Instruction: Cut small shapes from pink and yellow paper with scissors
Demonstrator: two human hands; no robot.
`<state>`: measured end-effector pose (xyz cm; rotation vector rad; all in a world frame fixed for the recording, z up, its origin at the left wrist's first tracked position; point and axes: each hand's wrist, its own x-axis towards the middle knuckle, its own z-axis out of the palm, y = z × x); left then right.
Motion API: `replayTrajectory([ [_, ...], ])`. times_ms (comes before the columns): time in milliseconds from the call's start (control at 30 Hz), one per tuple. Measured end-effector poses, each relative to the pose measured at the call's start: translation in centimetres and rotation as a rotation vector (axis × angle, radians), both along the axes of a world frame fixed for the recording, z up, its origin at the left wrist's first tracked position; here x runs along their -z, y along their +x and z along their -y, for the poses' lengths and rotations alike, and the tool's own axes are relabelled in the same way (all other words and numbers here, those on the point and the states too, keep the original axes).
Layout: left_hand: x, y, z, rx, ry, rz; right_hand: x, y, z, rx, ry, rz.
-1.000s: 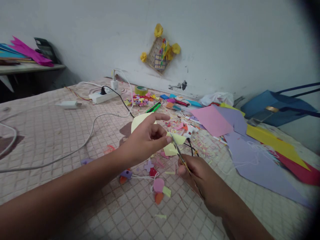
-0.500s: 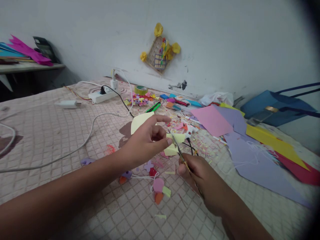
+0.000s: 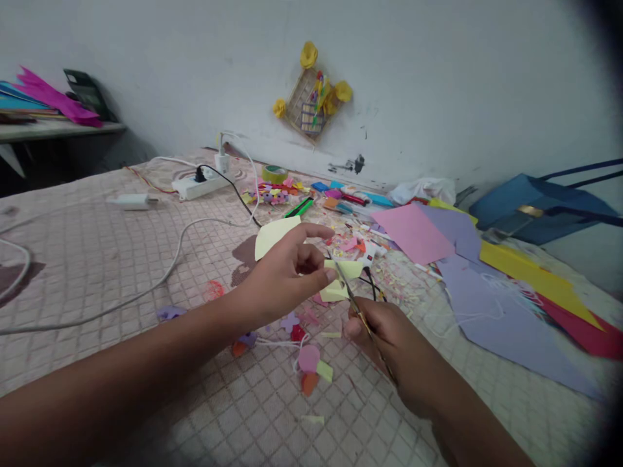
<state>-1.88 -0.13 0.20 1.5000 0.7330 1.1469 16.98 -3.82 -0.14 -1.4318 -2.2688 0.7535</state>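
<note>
My left hand [image 3: 296, 266] pinches a small pale yellow paper piece [image 3: 350, 268] between thumb and fingers. In my right hand [image 3: 382, 334] is a pair of scissors [image 3: 363, 318], its blades against that paper beside my left fingertips. Another pale yellow scrap [image 3: 333, 292] shows just below the blades; whether it is joined to the held piece I cannot tell. A larger pale yellow sheet [image 3: 275, 235] lies behind my left hand. Below the hands, a string with a pink paper disc [image 3: 309, 359], an orange paper shape [image 3: 309, 383] and a purple flower cutout [image 3: 290, 322] rests on the patterned cloth.
A white power strip [image 3: 199, 186] with cables stands at the back left. Near the wall lie a green cutter [image 3: 299, 207], a tape roll [image 3: 274, 173] and many paper scraps. Coloured sheets [image 3: 506, 318] and a blue bag [image 3: 540, 207] are at the right.
Very little differs. The scissors and my right hand have shifted very slightly, still at the yellow paper in my left hand.
</note>
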Motion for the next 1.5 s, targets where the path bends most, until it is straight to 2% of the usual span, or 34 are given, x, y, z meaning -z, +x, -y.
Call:
replayTrajectory([
  [1233,0.0,0.7,0.7,0.033,-0.097,-0.001,1.1,0.1,-0.3,-0.006,0.018,0.05],
  [1500,-0.3,0.7,0.7,-0.01,-0.144,-0.013,0.8,0.0,-0.3,-0.014,0.042,0.076],
])
